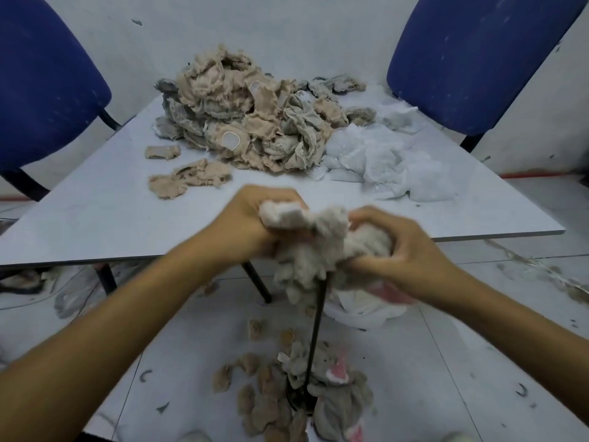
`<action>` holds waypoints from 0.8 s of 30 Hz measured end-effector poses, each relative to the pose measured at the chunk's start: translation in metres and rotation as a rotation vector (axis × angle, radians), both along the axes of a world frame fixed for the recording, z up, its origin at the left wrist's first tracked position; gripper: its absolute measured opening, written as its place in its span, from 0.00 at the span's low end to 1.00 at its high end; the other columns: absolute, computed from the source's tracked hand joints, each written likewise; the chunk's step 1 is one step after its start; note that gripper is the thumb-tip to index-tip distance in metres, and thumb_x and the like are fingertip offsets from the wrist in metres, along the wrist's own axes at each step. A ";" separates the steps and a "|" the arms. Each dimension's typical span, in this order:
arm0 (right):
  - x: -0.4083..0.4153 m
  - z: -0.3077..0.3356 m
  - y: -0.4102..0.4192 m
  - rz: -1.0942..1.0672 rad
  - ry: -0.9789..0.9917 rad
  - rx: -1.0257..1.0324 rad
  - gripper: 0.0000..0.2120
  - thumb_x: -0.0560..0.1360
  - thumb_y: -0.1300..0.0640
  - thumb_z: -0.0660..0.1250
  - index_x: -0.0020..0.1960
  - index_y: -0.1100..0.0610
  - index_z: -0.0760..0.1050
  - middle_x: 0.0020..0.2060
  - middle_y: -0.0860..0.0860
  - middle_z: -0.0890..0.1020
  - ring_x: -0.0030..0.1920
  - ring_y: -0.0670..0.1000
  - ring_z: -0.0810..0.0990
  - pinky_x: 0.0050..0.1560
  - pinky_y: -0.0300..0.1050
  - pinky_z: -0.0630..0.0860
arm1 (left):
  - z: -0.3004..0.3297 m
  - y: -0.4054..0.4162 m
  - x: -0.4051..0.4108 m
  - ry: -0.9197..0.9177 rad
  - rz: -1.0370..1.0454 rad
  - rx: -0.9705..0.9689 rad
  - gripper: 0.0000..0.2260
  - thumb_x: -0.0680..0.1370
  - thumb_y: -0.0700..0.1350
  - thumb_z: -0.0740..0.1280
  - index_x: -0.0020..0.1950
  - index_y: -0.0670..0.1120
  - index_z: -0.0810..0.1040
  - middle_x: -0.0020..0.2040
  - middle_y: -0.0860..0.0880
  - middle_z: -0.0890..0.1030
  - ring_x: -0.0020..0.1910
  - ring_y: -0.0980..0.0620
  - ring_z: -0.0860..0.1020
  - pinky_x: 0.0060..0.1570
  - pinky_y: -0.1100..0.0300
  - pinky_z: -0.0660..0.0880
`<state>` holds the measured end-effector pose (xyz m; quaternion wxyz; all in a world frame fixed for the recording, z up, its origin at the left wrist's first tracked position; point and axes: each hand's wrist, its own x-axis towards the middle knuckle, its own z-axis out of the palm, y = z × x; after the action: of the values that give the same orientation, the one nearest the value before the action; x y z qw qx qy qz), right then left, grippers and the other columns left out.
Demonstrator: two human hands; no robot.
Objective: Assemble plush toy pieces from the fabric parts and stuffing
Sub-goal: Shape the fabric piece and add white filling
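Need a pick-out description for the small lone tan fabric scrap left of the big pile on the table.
Start at the pale grey table and find the big heap of tan and grey fabric pieces. At the heap's left foot lies the small tan rectangular scrap, alone; it is smaller than the ragged tan piece nearer the camera.

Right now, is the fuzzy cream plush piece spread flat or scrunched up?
Scrunched up: both the left hand and right hand squeeze the fuzzy cream plush piece.

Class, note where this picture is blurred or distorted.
Head view: both hands, left and right, and the plush piece they grip show motion blur; the table edge and blue chairs lean from wide-angle distortion.
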<state>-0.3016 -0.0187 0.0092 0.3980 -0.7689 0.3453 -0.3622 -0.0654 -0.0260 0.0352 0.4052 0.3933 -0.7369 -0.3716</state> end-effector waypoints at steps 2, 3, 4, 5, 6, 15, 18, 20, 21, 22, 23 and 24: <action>-0.001 0.024 -0.010 -0.054 -0.142 -0.069 0.21 0.69 0.62 0.77 0.57 0.45 0.79 0.49 0.43 0.83 0.45 0.46 0.85 0.41 0.39 0.82 | 0.018 -0.011 0.003 0.182 0.089 0.027 0.08 0.67 0.35 0.76 0.41 0.44 0.81 0.35 0.56 0.83 0.36 0.59 0.81 0.35 0.65 0.78; 0.000 0.034 -0.017 -0.069 -0.221 -0.066 0.20 0.70 0.64 0.76 0.59 0.50 0.78 0.50 0.44 0.83 0.47 0.47 0.85 0.41 0.39 0.82 | 0.025 -0.017 0.004 0.262 0.119 0.032 0.08 0.67 0.37 0.75 0.43 0.45 0.81 0.37 0.56 0.84 0.40 0.58 0.83 0.39 0.63 0.80; 0.001 0.043 -0.023 -0.089 -0.290 -0.048 0.20 0.70 0.65 0.76 0.59 0.53 0.78 0.50 0.46 0.84 0.49 0.48 0.85 0.43 0.40 0.82 | 0.029 -0.022 0.004 0.327 0.142 0.036 0.09 0.66 0.39 0.73 0.45 0.45 0.81 0.39 0.56 0.85 0.44 0.57 0.83 0.45 0.59 0.81; 0.003 0.049 -0.028 -0.119 -0.329 -0.038 0.19 0.71 0.66 0.75 0.59 0.55 0.78 0.49 0.48 0.84 0.50 0.49 0.85 0.44 0.43 0.83 | 0.032 -0.027 0.002 0.373 0.156 0.047 0.11 0.65 0.39 0.72 0.47 0.45 0.81 0.41 0.54 0.85 0.46 0.54 0.84 0.49 0.57 0.81; 0.005 0.051 -0.033 -0.156 -0.342 -0.032 0.18 0.71 0.67 0.75 0.58 0.55 0.78 0.49 0.49 0.85 0.51 0.50 0.85 0.44 0.45 0.83 | 0.033 -0.031 0.001 0.389 0.169 0.061 0.12 0.65 0.39 0.72 0.48 0.45 0.81 0.43 0.53 0.85 0.48 0.53 0.84 0.52 0.55 0.81; 0.005 0.014 -0.083 -0.490 0.251 -0.093 0.11 0.82 0.58 0.63 0.63 0.49 0.76 0.58 0.48 0.80 0.56 0.48 0.79 0.51 0.37 0.72 | 0.004 -0.059 -0.005 -0.552 0.513 -0.381 0.23 0.74 0.36 0.70 0.66 0.51 0.72 0.54 0.47 0.72 0.56 0.48 0.71 0.52 0.55 0.72; 0.002 0.007 -0.088 -0.519 0.416 -0.136 0.18 0.79 0.68 0.58 0.58 0.51 0.80 0.58 0.51 0.81 0.53 0.46 0.76 0.51 0.36 0.67 | 0.006 -0.064 -0.017 -0.585 0.212 -0.355 0.08 0.76 0.39 0.71 0.54 0.46 0.82 0.47 0.49 0.79 0.46 0.53 0.78 0.50 0.56 0.75; 0.004 0.004 -0.090 -0.495 0.466 -0.178 0.21 0.76 0.71 0.59 0.59 0.52 0.80 0.55 0.52 0.78 0.52 0.49 0.76 0.49 0.36 0.66 | 0.005 -0.070 -0.022 -0.697 0.151 -0.277 0.04 0.77 0.41 0.71 0.51 0.47 0.83 0.44 0.51 0.80 0.41 0.56 0.77 0.49 0.58 0.75; 0.005 0.003 -0.092 -0.496 0.457 -0.208 0.21 0.75 0.72 0.61 0.59 0.53 0.79 0.53 0.52 0.76 0.52 0.50 0.76 0.48 0.36 0.66 | 0.002 -0.074 -0.023 -0.717 0.161 -0.252 0.04 0.77 0.41 0.71 0.51 0.47 0.83 0.45 0.51 0.80 0.40 0.57 0.76 0.48 0.59 0.75; 0.006 0.002 -0.093 -0.517 0.451 -0.245 0.21 0.74 0.72 0.62 0.59 0.53 0.79 0.53 0.52 0.73 0.53 0.52 0.75 0.50 0.38 0.67 | 0.000 -0.076 -0.023 -0.706 0.180 -0.218 0.05 0.77 0.41 0.71 0.52 0.47 0.83 0.45 0.51 0.81 0.38 0.58 0.75 0.46 0.62 0.74; 0.005 0.000 -0.094 -0.571 0.473 -0.298 0.20 0.74 0.71 0.64 0.59 0.52 0.79 0.53 0.52 0.72 0.55 0.54 0.73 0.52 0.43 0.68 | -0.001 -0.078 -0.024 -0.683 0.195 -0.179 0.06 0.76 0.40 0.71 0.52 0.48 0.82 0.46 0.51 0.82 0.38 0.60 0.75 0.44 0.64 0.73; 0.003 -0.002 -0.096 -0.652 0.542 -0.366 0.18 0.74 0.68 0.65 0.60 0.51 0.78 0.55 0.52 0.71 0.57 0.55 0.72 0.54 0.47 0.69 | -0.002 -0.080 -0.024 -0.665 0.201 -0.148 0.07 0.76 0.39 0.72 0.52 0.48 0.82 0.46 0.51 0.82 0.38 0.62 0.75 0.43 0.67 0.72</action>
<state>-0.2990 -0.1146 0.0075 0.0164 -0.7447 0.5911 -0.3093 -0.0897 -0.1062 0.0335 0.2050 0.5329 -0.8111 -0.1270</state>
